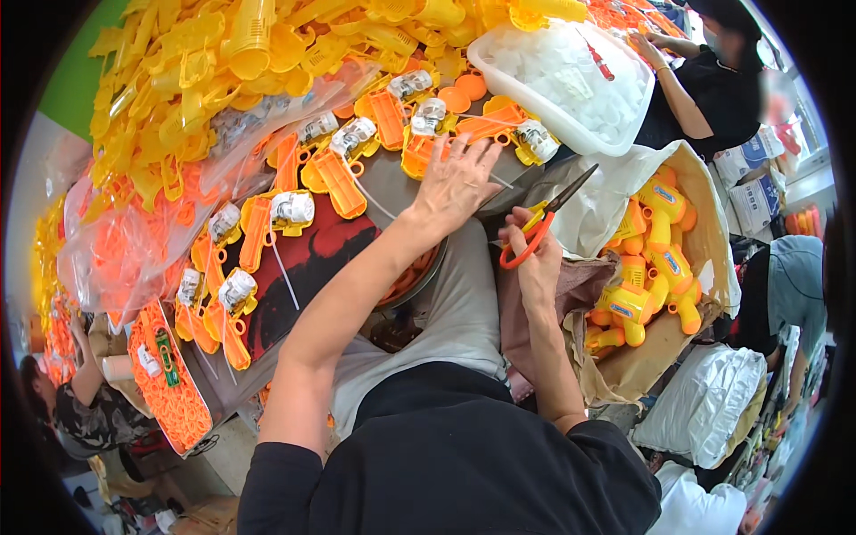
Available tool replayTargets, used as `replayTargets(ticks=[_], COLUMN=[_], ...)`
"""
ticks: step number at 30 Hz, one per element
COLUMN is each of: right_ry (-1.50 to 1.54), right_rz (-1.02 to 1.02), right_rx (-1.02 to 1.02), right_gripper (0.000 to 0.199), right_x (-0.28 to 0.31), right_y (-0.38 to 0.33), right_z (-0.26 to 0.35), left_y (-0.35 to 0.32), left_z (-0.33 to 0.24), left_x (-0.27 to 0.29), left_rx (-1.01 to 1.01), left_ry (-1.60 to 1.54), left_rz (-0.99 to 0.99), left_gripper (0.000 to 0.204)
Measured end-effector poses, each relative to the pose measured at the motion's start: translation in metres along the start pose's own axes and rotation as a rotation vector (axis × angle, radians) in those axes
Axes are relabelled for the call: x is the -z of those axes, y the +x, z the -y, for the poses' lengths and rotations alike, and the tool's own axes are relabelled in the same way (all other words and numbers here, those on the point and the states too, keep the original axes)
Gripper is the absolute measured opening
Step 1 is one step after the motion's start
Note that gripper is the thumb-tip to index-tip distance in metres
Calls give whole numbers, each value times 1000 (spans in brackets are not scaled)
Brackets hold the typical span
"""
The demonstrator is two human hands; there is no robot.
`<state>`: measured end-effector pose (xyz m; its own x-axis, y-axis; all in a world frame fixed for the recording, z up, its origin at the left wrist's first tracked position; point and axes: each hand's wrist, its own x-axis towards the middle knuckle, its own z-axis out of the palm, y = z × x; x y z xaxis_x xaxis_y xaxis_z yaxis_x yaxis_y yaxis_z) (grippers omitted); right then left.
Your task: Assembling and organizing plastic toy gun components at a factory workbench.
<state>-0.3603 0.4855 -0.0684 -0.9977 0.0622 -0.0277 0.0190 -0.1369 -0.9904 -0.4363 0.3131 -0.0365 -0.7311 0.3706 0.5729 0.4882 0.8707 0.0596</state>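
Note:
My right hand (537, 275) is closed around the red-and-yellow handles of a pair of scissors (565, 193), whose dark blades point up and to the right. My left hand (450, 185) reaches across the work surface with its fingers spread. Its fingertips lie over a yellow-and-orange toy part (417, 154) and partly hide it. Several similar half-built toys, each a yellow shell with an orange piece and a whitish mechanism (292, 207), lie in a curved row to the left. Thin pale strips (283, 270) trail from some of them.
Yellow shells (254, 40) are heaped behind the row. A white tub (611, 134) of translucent pieces stands at the back right. Finished-looking yellow toys (662, 223) fill an open sack (713, 192) on my right. An orange-filled tray (183, 406) sits left. Other people work nearby.

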Motion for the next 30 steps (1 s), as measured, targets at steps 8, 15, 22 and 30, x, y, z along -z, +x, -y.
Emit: replayTargets(ticks=[8, 15, 22, 30], right_ry=[136, 113, 52, 160], right_rz=[-332, -413, -421, -401], right_rx=[254, 189, 236, 246], right_gripper=[33, 31, 30, 28], right_x=[5, -9, -13, -14], right_y=[53, 84, 87, 84], right_z=[-22, -17, -22, -21], left_y=[-29, 14, 49, 60], left_z=[18, 25, 22, -7], left_x=[33, 16, -20, 6], left_rx=[-80, 127, 93, 17], left_ry=[-9, -258, 181, 249], left_rz=[162, 137, 215, 9], left_gripper=[32, 16, 19, 12])
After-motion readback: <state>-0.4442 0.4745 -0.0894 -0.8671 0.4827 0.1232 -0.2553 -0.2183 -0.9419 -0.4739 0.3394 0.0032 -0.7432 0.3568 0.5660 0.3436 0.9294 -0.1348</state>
